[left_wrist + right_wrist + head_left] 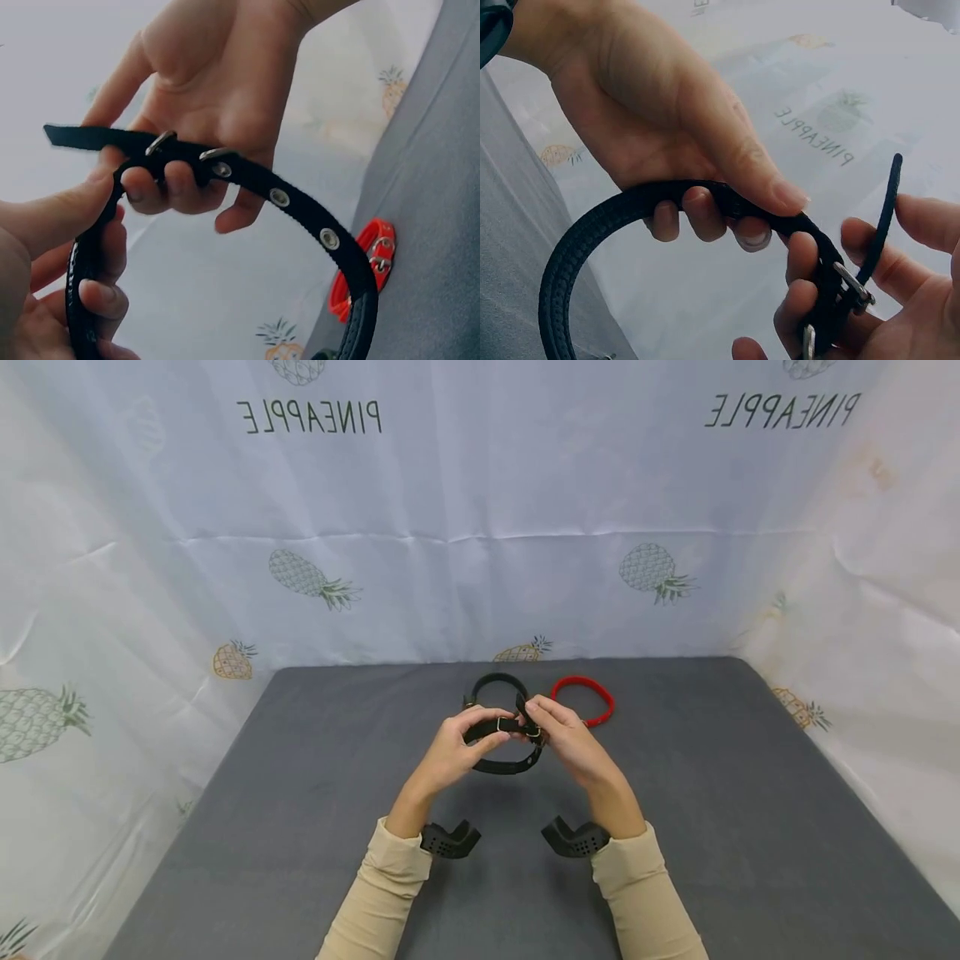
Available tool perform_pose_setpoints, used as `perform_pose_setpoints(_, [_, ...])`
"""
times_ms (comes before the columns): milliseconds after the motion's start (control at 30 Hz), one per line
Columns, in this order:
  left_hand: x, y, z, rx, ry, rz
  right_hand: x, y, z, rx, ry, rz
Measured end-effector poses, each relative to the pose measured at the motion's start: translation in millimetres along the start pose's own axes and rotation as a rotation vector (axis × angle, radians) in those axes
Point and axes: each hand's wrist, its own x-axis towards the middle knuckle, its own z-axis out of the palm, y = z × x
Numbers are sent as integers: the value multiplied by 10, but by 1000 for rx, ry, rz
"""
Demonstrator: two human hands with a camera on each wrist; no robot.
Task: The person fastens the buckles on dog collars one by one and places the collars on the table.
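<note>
Both hands hold a black buckled collar point(506, 767), raised above the table in the head view. My left hand point(450, 747) pinches its band between thumb and fingers, just left of the buckle. On the other side, my right hand point(581, 756) grips the strap around the metal buckle point(853, 283), with the pointed strap end point(75, 137) sticking out past it. Metal-rimmed holes point(279, 197) run along the strap in the left wrist view. The collar forms a loop, with the tail through the buckle hardware.
Behind the hands, a second black loop point(498, 677) lies on the grey table point(337, 793), partly hidden by them. To its right is a red collar point(606, 697) with a metal buckle. A pineapple-print curtain point(480, 593) hangs around the table's back and sides.
</note>
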Motion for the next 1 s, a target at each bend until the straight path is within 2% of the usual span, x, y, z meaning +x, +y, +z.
perform_pose_setpoints(167, [-7, -12, -45, -17, -18, 32, -8, 0, 0, 9, 5, -20])
perform_pose_setpoints(367, [-4, -21, -54, -11, 5, 57, -17, -3, 0, 19, 32, -63])
perform_pose_setpoints(567, [-9, -1, -32, -35, 60, -3, -22, -15, 16, 26, 45, -93])
perform_pose_setpoints(700, [-18, 12, -19, -40, 82, -14, -24, -15, 29, 14, 52, -128])
perform_pose_setpoints(1000, [-19, 3, -4, -43, 73, 63, -31, -8, 57, 10, 65, -180])
